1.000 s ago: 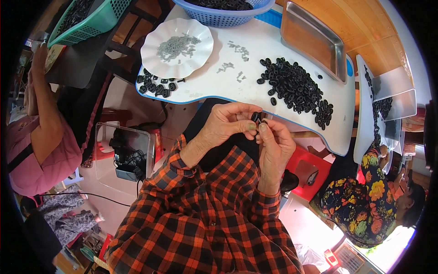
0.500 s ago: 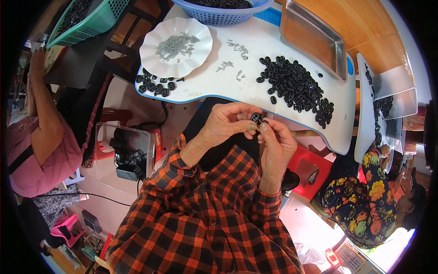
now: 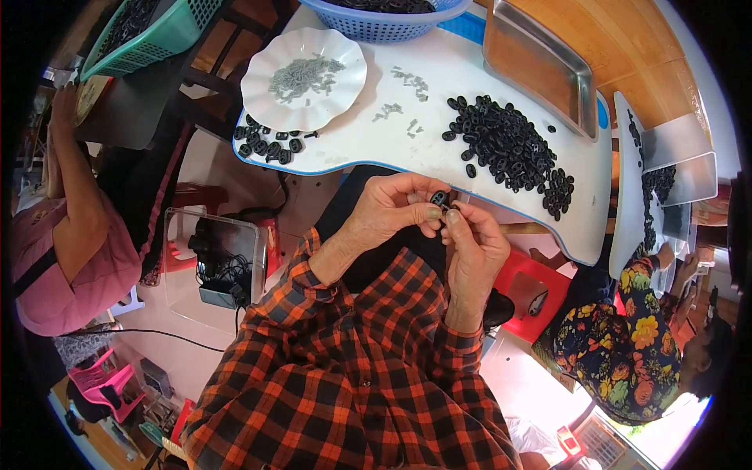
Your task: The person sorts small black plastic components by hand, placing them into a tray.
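My left hand [image 3: 394, 210] and my right hand [image 3: 472, 249] meet just below the near edge of the white table [image 3: 368, 145]. Between their fingertips sits a small black ring-shaped part [image 3: 439, 198], pinched by both hands. A big heap of the same black parts [image 3: 509, 153] lies on the table straight above my hands. A white scalloped plate [image 3: 304, 78] holding small grey metal pieces stands at the table's left, with a smaller cluster of black parts [image 3: 266, 145] beside it. A few loose grey pieces [image 3: 399, 110] lie between plate and heap.
A blue basket [image 3: 384, 16] and a steel tray [image 3: 536, 66] stand at the table's far side. A green basket [image 3: 141, 31] is at upper left. A person in pink [image 3: 63, 243] sits on the left, a person in a flowered top [image 3: 627, 345] on the right. A clear box [image 3: 211, 266] sits on the floor.
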Demonstrator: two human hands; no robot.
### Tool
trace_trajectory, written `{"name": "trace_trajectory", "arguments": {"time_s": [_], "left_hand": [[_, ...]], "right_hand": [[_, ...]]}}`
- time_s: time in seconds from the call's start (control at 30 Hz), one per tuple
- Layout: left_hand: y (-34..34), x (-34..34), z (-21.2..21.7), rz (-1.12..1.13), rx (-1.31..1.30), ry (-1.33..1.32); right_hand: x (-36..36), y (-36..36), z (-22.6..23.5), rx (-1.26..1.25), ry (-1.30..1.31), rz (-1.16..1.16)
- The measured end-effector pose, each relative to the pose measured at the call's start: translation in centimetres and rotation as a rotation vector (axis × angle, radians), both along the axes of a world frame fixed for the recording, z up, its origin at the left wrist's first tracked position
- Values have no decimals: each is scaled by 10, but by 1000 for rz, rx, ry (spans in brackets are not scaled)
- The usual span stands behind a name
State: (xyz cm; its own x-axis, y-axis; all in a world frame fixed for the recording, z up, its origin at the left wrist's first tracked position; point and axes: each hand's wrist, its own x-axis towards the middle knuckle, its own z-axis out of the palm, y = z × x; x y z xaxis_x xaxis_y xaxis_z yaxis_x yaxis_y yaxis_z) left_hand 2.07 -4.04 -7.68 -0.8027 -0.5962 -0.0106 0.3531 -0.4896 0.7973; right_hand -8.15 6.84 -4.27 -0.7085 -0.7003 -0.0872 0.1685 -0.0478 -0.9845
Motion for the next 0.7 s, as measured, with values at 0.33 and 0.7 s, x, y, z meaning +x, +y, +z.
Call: {"name": "trace_trajectory", "arguments": {"time_s": [0.33, 0.7], "left_hand": [[0, 2, 2, -3, -2, 8], [0, 0, -2, 4, 1, 42]], "right_hand": [[2, 1, 0, 28, 59, 13], [3, -1, 0, 9, 35, -9]]}}
